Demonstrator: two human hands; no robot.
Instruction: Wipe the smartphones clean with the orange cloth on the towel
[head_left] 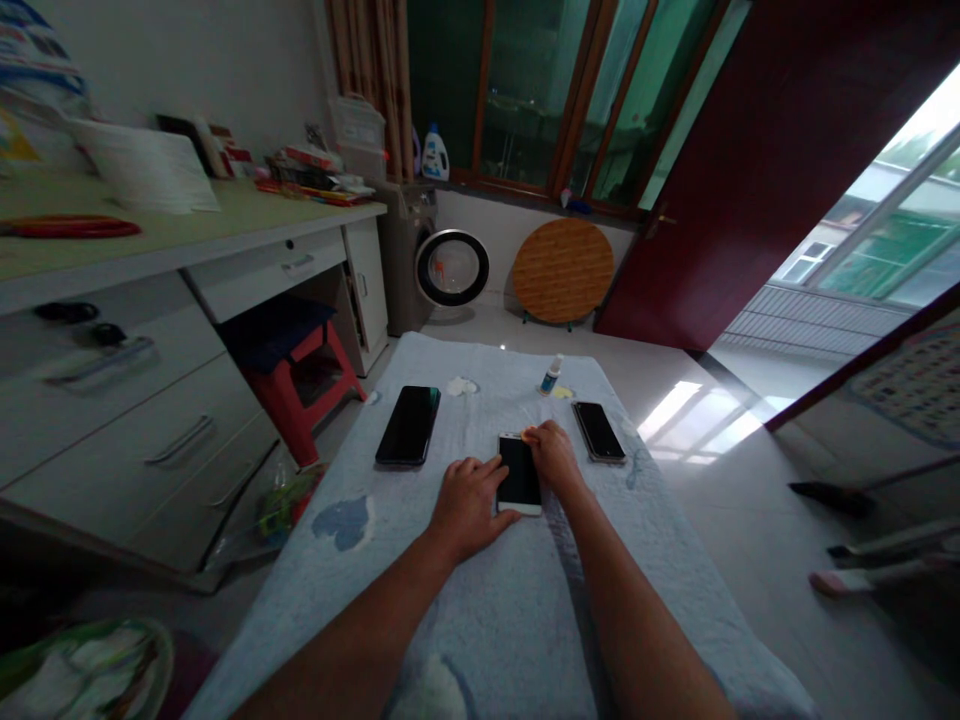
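A white-framed smartphone [519,482] with a dark screen lies flat on the cloth-covered table [480,620]. My left hand [466,505] steadies it, fingers on its left edge and thumb by the bottom corner. At the phone's upper right corner, my right hand [553,455] is closed on a small orange-yellow pad [527,435], mostly hidden by the fingers. To the left lies a larger black smartphone [409,426]. Another dark-screened smartphone [599,432] rests to the right. A small bottle [551,376] with a blue label and white cap stands upright behind them.
A drawer desk [285,235] runs along the left, with a red stool [304,385] beneath. Beyond the table are a washing machine with its round door [452,268] open and a round wooden tabletop [564,270] leaning on the wall. A dark red door [720,170] stands right.
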